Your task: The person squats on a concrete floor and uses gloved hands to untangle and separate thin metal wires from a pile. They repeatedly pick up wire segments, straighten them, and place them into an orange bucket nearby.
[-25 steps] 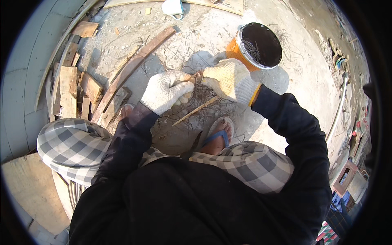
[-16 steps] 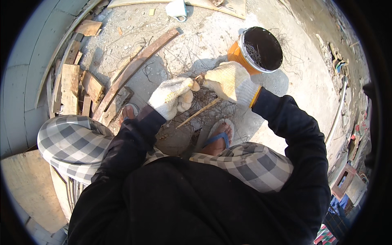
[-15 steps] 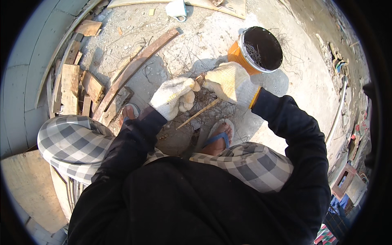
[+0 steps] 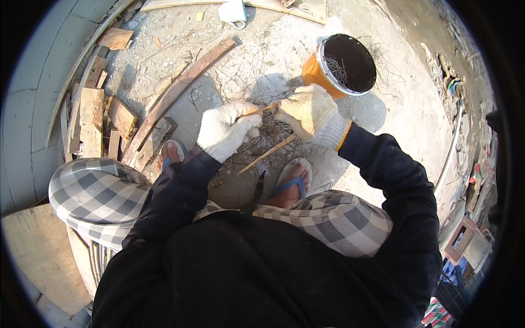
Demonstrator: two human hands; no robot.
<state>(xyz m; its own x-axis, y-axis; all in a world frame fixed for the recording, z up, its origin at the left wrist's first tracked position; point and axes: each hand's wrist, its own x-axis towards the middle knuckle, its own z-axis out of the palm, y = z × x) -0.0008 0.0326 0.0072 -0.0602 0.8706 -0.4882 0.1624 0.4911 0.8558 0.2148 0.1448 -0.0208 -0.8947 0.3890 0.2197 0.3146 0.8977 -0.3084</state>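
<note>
You are pinching a thin reddish-brown strip (image 4: 257,112) between the thumb and fingers of your gloved left hand (image 4: 228,130), and your gloved right hand (image 4: 310,116) is gripping its right end, with those fingertips hidden. The strip is hanging between your hands, above a tangle of thin wires (image 4: 277,130).

A pale wooden stick (image 4: 266,155) is lying slantwise across that tangle, in the way below your hands. An orange bucket (image 4: 316,75) is standing just beyond your right hand, holding short dark wire-like pieces (image 4: 337,71). A long reddish-brown bar (image 4: 180,94) is slanting across the ground left of your left hand, and scrap wood (image 4: 92,120) is lying farther left. A light blue mug (image 4: 233,12) is resting at the far side, close to a flat board (image 4: 290,6).

You are facing one strip, one stick, one bucket, one bar and one mug; two blue-strapped flip-flops (image 4: 292,188) are flanking the near ground. The wires are overlapping too much to count.
</note>
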